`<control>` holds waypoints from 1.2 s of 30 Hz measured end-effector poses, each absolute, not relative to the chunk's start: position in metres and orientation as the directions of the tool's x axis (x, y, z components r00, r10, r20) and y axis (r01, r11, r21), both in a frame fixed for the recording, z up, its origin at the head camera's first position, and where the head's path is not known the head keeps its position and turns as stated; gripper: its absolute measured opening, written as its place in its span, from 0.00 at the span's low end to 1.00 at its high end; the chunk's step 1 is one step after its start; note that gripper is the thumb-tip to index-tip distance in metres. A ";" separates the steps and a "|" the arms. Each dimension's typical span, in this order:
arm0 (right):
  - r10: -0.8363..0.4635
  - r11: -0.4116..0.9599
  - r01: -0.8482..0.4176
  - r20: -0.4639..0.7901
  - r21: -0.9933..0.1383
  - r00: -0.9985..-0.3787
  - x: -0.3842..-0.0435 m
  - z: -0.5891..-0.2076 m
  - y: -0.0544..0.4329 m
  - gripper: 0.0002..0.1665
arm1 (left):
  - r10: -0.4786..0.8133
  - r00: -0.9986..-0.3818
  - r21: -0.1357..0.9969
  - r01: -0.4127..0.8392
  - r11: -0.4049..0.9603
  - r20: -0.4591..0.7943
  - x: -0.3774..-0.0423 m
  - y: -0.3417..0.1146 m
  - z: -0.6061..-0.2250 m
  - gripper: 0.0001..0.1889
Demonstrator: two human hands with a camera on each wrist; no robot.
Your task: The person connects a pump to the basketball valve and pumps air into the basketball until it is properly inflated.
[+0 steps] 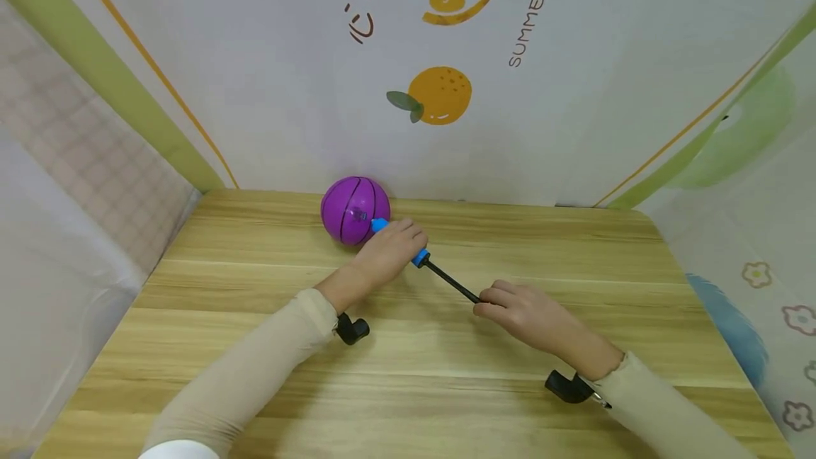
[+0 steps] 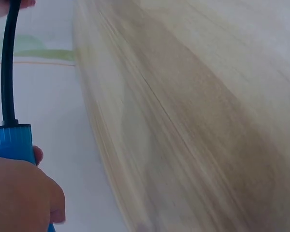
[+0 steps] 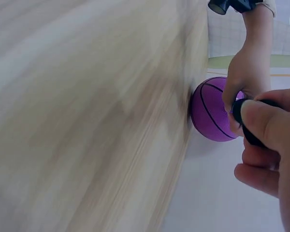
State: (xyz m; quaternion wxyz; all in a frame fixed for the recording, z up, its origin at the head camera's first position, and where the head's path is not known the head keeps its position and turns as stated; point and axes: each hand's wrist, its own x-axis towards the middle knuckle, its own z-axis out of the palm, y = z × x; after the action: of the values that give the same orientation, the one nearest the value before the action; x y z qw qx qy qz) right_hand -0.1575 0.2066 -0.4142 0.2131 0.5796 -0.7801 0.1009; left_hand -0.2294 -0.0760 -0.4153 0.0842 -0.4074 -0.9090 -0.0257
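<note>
A purple ball (image 1: 347,205) with black seam lines rests on the table near its back edge. My left hand (image 1: 389,252) grips the blue barrel (image 2: 12,142) of a small hand pump, its blue tip overlapping the ball's right side in the head view. The black rod (image 1: 451,282) is drawn well out of the barrel, slanting down to the right. At its far end, my right hand (image 1: 528,314) holds the black handle (image 3: 253,135), thumb across one end and fingers curled behind. The fingers of both hands hide parts of the pump.
The wooden table (image 1: 408,402) spreads below both arms. Behind it hangs a white cloth (image 1: 287,105) printed with oranges and lettering. A checked and white curtain (image 1: 83,133) lines the left side. Black camera mounts (image 1: 352,330) sit at the wrists.
</note>
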 end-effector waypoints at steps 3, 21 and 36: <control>-0.856 0.308 -0.947 0.462 0.094 -0.232 -0.155 -0.413 0.210 0.27 | 0.741 -0.647 -0.018 0.751 0.660 0.177 -0.229 -0.075 -0.415 0.11; -0.876 0.357 -0.927 0.386 0.113 -0.291 -0.193 -0.411 0.164 0.12 | 0.738 -0.651 -0.031 0.746 0.665 0.174 -0.226 -0.064 -0.416 0.08; -0.861 0.345 -0.928 0.442 0.143 -0.252 -0.192 -0.420 0.163 0.12 | 0.765 -0.609 -0.076 0.770 0.634 0.209 -0.226 -0.067 -0.420 0.08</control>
State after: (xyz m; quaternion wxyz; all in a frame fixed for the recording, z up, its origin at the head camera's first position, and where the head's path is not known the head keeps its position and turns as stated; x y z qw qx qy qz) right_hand -0.1916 0.1634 -0.4196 0.2276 0.5676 -0.7878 0.0734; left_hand -0.2257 -0.0672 -0.4204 0.1115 -0.4278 -0.8969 -0.0107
